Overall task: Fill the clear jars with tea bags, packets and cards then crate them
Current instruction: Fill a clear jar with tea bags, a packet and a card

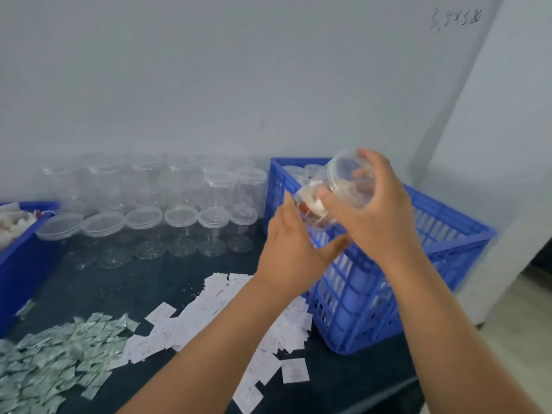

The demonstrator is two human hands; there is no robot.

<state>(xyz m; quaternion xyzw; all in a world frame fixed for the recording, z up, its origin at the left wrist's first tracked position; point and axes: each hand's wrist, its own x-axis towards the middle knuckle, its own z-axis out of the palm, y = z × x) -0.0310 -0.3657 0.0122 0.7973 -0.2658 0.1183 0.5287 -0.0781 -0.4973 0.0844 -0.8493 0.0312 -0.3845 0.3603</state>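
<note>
Head view: a clear round plastic jar with a lid (343, 178) is held tilted in the middle right of the frame, above the blue plastic crate (448, 212). It is gripped by the right hand (378, 213), with fingers curled round the lid end. White tea bags (310, 192) can be seen inside. The left hand (294, 248) is held flat, fingers straight, just beside the jar's bottom. Empty clear jars (179, 218) are lined up left of the middle on the dark worktop (134, 289). Silver packets (53, 360) and white cards (221, 297) are piled at the bottom.
</note>
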